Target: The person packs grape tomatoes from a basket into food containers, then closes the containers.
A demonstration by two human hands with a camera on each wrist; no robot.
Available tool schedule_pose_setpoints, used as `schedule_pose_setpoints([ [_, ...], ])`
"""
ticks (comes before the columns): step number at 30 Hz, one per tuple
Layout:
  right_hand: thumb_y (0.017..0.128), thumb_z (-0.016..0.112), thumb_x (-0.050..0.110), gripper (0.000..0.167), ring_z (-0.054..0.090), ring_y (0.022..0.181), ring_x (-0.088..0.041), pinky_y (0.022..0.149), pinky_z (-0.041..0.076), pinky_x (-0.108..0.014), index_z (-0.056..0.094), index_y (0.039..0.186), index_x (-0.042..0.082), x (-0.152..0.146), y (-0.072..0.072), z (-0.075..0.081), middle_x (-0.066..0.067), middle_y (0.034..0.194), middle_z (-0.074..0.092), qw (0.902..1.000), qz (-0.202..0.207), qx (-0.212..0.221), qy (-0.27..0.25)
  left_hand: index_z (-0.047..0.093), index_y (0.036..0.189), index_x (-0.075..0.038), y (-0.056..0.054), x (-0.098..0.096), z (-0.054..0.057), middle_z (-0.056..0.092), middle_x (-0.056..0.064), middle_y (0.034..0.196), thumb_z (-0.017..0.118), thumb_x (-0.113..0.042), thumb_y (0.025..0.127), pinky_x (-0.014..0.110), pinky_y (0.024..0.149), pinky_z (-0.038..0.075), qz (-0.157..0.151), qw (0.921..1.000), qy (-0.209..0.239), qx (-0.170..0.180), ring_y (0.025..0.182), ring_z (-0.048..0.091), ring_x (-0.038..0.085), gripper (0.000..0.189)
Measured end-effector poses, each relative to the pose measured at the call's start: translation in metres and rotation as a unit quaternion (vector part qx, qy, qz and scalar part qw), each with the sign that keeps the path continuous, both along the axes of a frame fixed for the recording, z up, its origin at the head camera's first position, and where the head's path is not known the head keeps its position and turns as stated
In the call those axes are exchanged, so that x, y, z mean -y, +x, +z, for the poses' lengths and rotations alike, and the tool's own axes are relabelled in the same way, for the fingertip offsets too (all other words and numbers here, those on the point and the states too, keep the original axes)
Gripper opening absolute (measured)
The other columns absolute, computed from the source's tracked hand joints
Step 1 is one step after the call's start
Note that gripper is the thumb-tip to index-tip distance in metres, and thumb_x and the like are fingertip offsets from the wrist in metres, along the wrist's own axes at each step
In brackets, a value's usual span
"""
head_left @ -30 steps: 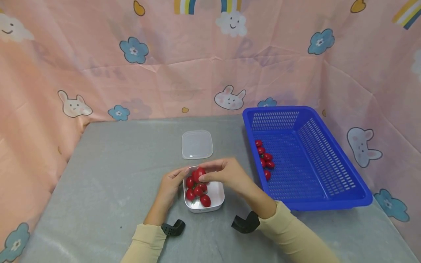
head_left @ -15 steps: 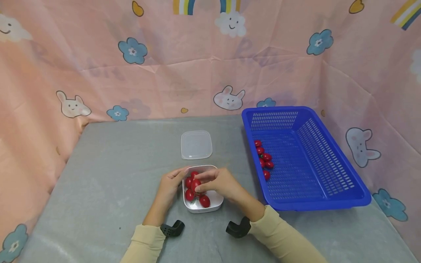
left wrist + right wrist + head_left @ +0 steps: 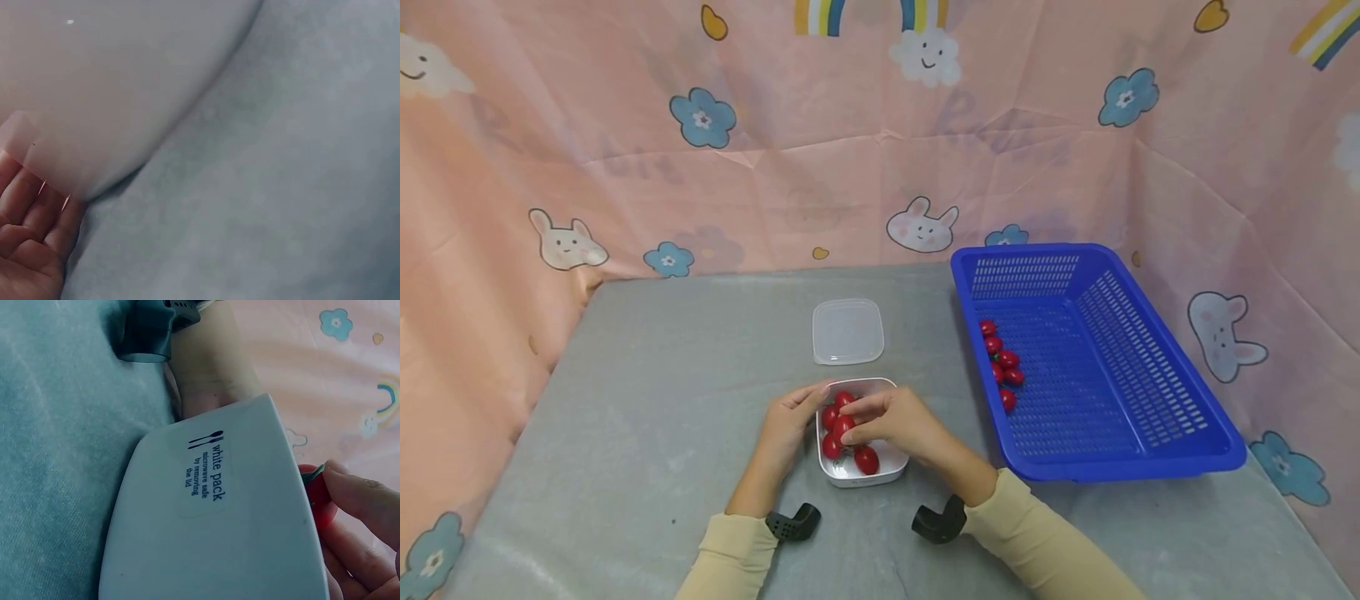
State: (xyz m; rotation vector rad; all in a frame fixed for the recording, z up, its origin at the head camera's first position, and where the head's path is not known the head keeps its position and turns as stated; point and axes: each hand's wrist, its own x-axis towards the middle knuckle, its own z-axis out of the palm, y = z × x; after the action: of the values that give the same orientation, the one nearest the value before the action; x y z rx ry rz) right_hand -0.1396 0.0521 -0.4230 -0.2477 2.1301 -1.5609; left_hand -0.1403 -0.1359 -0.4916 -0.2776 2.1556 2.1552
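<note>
A white plastic food container (image 3: 889, 458) stands on the table, with several cherry tomatoes (image 3: 867, 460) in its left part. My left hand (image 3: 782, 429) holds its left side, fingers (image 3: 44, 206) along the outer wall and the thumb at the rim. Above the other tomatoes, inside the container, my right hand (image 3: 906, 422) pinches a red cherry tomato (image 3: 843, 428) between thumb and fingers. The right wrist view shows this tomato (image 3: 322, 499) with its green stem top, partly hidden behind the container wall (image 3: 187, 544).
A translucent square lid (image 3: 848, 332) lies just behind the container. To the right stands a large blue perforated basket (image 3: 1127, 468), with several cherry tomatoes (image 3: 1008, 359) along its left wall. A printed pink cloth (image 3: 775, 208) hangs behind the grey table (image 3: 647, 400).
My right hand has moved left and toward me, lowering the cherry tomato from the container's back rim down among the others. The left hand has stayed on the container.
</note>
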Motion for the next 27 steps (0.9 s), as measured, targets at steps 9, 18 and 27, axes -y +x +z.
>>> schedule_pose_setpoints([
  [9, 0.077, 0.084, 0.008, 0.032, 0.069, 0.090, -0.012, 0.078, 0.059, -0.028, 0.076, 0.106, -0.002, 0.0034, 0.0002, -0.0001, -0.017, 0.104, 0.076, 0.9999, 0.003, 0.000, 0.011, 0.070, 0.119, 0.003, 0.0006, -0.0001, 0.0006, 0.072, 0.011, 0.121, 0.065, -0.022, 0.096, 0.027, 0.102, 0.046, 0.000, 1.0000, 0.006, -0.005, 0.108, 0.062, 0.001, 0.035],
  [18, 0.077, 0.083, 0.004, 0.032, 0.071, 0.085, -0.010, 0.077, 0.059, -0.025, 0.074, 0.106, -0.007, 0.0031, -0.0002, -0.0006, -0.020, 0.100, 0.076, 0.9991, 0.031, -0.022, 0.016, 0.069, 0.120, 0.004, 0.0004, -0.0003, 0.0003, 0.072, 0.012, 0.121, 0.065, -0.021, 0.096, 0.032, 0.105, 0.045, -0.001, 0.9999, 0.012, -0.006, 0.108, 0.062, 0.002, 0.035],
  [27, 0.080, 0.081, 0.008, 0.031, 0.074, 0.088, -0.016, 0.080, 0.059, -0.028, 0.074, 0.108, -0.004, -0.0013, -0.0011, 0.0012, -0.018, 0.102, 0.076, 0.9999, 0.015, -0.005, 0.002, 0.070, 0.120, 0.003, 0.0004, -0.0006, -0.0009, 0.073, 0.010, 0.120, 0.066, -0.021, 0.095, 0.027, 0.101, 0.046, 0.005, 0.9999, 0.012, -0.003, 0.107, 0.063, 0.001, 0.034],
])
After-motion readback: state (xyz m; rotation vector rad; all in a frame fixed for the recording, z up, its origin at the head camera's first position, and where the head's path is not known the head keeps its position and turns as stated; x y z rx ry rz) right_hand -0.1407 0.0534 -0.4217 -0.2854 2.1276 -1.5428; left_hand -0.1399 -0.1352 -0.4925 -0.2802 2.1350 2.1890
